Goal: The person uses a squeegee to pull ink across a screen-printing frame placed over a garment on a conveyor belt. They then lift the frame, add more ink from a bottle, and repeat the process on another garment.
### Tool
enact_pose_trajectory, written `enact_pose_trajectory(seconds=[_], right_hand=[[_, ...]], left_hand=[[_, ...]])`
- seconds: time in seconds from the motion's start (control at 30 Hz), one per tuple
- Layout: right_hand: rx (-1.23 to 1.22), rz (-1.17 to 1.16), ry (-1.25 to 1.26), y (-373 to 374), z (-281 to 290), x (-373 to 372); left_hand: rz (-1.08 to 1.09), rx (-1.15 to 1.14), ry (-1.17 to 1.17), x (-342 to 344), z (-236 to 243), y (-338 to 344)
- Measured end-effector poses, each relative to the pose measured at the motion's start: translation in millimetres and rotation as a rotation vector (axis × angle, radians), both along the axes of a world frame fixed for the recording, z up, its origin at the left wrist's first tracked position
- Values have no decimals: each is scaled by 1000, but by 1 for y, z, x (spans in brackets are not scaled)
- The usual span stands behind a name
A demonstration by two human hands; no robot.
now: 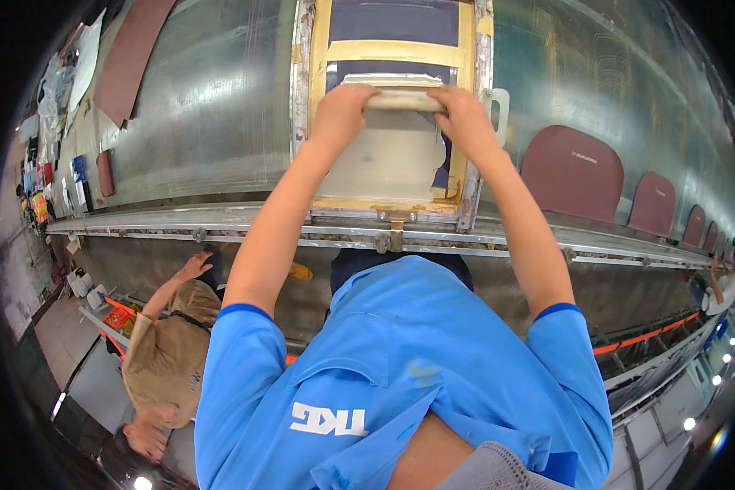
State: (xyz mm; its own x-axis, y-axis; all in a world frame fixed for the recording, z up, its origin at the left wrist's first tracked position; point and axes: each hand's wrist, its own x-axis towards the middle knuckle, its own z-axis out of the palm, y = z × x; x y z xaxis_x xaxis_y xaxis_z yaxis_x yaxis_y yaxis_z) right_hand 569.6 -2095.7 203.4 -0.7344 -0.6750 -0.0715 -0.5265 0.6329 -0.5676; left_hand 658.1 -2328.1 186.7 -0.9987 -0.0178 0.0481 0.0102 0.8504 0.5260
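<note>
Both ends of a pale wooden squeegee (pixel 404 100) are in my hands. My left hand (pixel 340 116) is closed round its left end, and my right hand (pixel 467 122) grips the right end. The squeegee lies across a screen-printing frame (pixel 300 90) with yellow tape along its inner borders. Pale, whitish ink (pixel 384 163) coats the mesh on the near side of the squeegee, with a ragged right edge. Dark mesh shows beyond the squeegee. Its blade edge is hidden under the handle.
A metal rail (pixel 335 231) runs along the near edge of the long shiny table (pixel 220 98). Maroon panels (pixel 572 175) lie in a row at right; a larger maroon sheet (pixel 135 61) lies at left. A white handle (pixel 501 114) stands by the frame. Another person (pixel 167 351) is at lower left.
</note>
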Motion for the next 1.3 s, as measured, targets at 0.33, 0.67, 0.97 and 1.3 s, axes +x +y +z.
enact_pose_trajectory(seconds=[0.33, 0.67, 0.97, 1.3], right_hand=[[-102, -18, -79, 40, -5, 104], [-107, -55, 38, 3, -20, -20], [-151, -41, 10, 36, -23, 93], [-238, -14, 41, 68, -2, 173]], left_hand=[[-61, 1, 60, 95, 2, 22], [-77, -68, -18, -31, -2, -17], [-114, -13, -13, 75, -8, 16], [-43, -112, 98, 175, 2, 56]])
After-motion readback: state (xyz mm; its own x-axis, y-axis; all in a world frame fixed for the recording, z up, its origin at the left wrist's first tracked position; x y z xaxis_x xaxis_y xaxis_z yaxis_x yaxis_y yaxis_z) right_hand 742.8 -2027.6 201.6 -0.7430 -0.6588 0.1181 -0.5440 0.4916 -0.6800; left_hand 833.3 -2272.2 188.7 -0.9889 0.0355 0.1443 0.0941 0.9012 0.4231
